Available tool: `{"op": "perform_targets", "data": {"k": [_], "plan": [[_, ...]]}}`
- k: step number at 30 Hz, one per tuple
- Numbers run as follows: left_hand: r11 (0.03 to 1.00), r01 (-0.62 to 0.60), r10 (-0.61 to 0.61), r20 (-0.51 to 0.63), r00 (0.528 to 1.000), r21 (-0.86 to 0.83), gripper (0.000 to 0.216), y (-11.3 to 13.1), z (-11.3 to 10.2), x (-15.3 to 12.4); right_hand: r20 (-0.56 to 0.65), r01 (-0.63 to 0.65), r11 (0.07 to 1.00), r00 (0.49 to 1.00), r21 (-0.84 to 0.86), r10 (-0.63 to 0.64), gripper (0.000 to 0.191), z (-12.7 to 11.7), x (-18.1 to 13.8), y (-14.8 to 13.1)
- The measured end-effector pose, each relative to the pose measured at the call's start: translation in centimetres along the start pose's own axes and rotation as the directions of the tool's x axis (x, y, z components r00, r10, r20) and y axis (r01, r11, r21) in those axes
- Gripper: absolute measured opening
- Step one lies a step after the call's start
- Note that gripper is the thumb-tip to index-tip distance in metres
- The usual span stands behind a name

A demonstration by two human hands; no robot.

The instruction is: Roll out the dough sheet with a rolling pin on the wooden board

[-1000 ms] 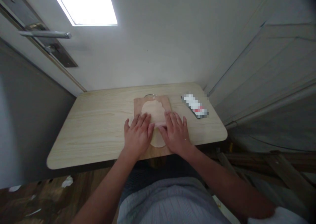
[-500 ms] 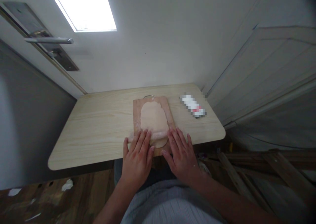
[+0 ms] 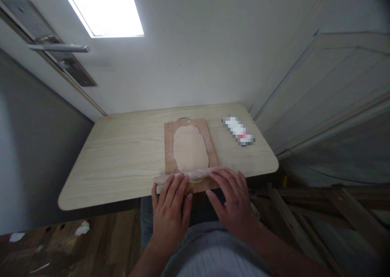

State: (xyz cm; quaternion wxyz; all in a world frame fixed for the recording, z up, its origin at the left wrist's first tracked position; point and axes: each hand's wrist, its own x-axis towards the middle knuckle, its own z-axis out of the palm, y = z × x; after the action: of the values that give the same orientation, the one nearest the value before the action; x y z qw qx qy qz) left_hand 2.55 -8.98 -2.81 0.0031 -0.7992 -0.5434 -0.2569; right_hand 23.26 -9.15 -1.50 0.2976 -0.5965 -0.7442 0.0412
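Observation:
A flour-dusted rolling pin (image 3: pixel 198 173) lies crosswise over the near end of a flat, pale sheet of dough (image 3: pixel 190 149). Under the dough is a wooden cutting board (image 3: pixel 170 132) with a metal loop handle at its far end. My left hand (image 3: pixel 170 206) is open, its outstretched fingertips resting on the pin's left part. On the right part lie the fingers of my right hand (image 3: pixel 233 195), also open and slightly bent, with the thumb held apart. Neither hand wraps round the pin.
The board rests on a light wood-grain table (image 3: pixel 115 155) against a white door with a metal handle (image 3: pixel 61 48). A blurred-out white and red object (image 3: pixel 238 130) lies to the right. Wooden beams (image 3: pixel 292 216) stand below right, and paper scraps (image 3: pixel 82 228) lie on the floor.
The rolling pin and both hands have moved toward me, to the near end of the dough. My right hand has also shifted right, showing more of the pin.

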Motion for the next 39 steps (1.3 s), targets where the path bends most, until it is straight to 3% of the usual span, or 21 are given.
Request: {"op": "perform_targets", "data": {"k": [3, 8, 18, 25, 39], "plan": [[1.000, 0.018, -0.019, -0.018, 1.000, -0.015, 0.050, 0.0, 0.3, 0.2, -0.030, -0.042, 0.999, 0.999, 0.029, 0.043, 0.030, 0.0, 2.1, 0.4], [0.998, 0.052, -0.052, -0.022, 0.998, -0.033, 0.041, -0.1, 0.2, 0.8, 0.010, -0.084, 0.996, 0.996, -0.021, 0.084, 0.038, 1.2, 4.1, 1.1], [0.994, 0.107, -0.108, -0.053, 0.993, -0.017, 0.038, -1.1, -0.1, 2.4, -0.018, -0.028, 1.000, 0.999, -0.009, 0.028, 0.041, 3.1, 3.1, 2.1], [0.992, 0.023, -0.028, -0.043, 0.999, -0.122, 0.032, -2.6, 0.0, 2.7, -0.068, 0.099, 0.992, 0.993, 0.078, -0.094, 0.033, 2.9, 2.7, 2.6], [0.991, -0.003, -0.010, -0.097, 0.995, -0.136, 0.028, -2.3, 0.2, 2.5, -0.034, 0.119, 0.982, 0.993, 0.148, -0.115, 0.026, 2.1, 2.3, 3.1]]}}
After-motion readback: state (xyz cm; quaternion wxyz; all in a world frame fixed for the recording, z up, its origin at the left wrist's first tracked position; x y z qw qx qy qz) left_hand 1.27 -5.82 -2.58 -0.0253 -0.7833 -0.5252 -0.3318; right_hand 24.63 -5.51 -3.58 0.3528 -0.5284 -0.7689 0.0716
